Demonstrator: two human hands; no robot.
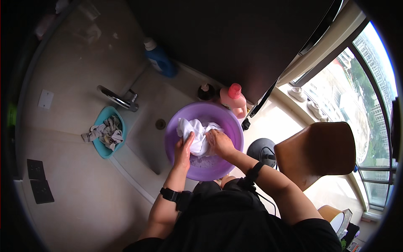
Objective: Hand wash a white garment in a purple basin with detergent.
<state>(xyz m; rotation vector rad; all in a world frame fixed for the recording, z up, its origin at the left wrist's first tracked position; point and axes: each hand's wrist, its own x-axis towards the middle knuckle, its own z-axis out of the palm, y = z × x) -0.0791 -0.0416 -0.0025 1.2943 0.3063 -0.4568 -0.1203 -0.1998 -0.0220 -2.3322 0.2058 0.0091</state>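
A bunched white cloth [195, 138] is held over a round purple plastic basin [176, 116], which has sudsy water [203, 162] in its lower part. My left hand [184, 150] grips the cloth's near left side, thumb on top. On the right side, my right hand [219, 141] is closed on the same cloth with curled fingers. Both hands look wet. The basin stands at the right end of a pale sink [144, 138] and hides part of it.
A chrome faucet [118, 99] and a teal basin [104, 151] of crumpled socks [110, 132] are at left. Behind stand a blue detergent bottle [160, 61], a dark pump bottle [206, 92] and a pink jug [233, 100]. A brown chair [318, 151] is at right.
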